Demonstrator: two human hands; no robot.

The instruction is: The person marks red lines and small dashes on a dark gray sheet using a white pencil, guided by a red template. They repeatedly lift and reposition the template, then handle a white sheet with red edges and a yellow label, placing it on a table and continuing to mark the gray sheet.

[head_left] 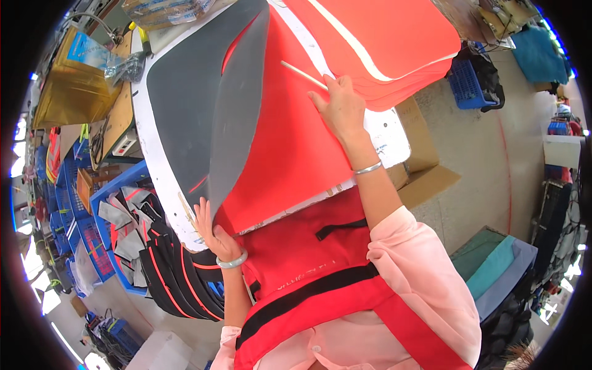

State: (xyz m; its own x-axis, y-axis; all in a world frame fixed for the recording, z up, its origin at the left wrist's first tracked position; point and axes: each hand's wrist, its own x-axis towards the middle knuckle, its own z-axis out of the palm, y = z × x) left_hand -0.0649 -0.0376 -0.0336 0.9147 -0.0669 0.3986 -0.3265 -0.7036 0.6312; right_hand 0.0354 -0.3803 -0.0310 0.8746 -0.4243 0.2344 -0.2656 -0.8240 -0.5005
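Note:
My left hand (217, 233) is at the lower left corner of the white board (161, 142), its fingers stretched out and the thumb apart. It touches the near edge of a dark grey sheet (185, 117), whose right side curls up and shows a lighter grey flap (237, 123). Beside the flap lies a flat red sheet (296, 148). Over its upper right part, my right hand (342, 108) is closed on a thin white stick (302, 74) that points to the upper left.
A stack of red sheets (401, 43) lies to the upper right. An open cardboard box (425, 160) stands right of the board. At the left, a blue crate (98, 203) holds grey and black pieces with red edging. A blue basket (464, 86) sits on the floor.

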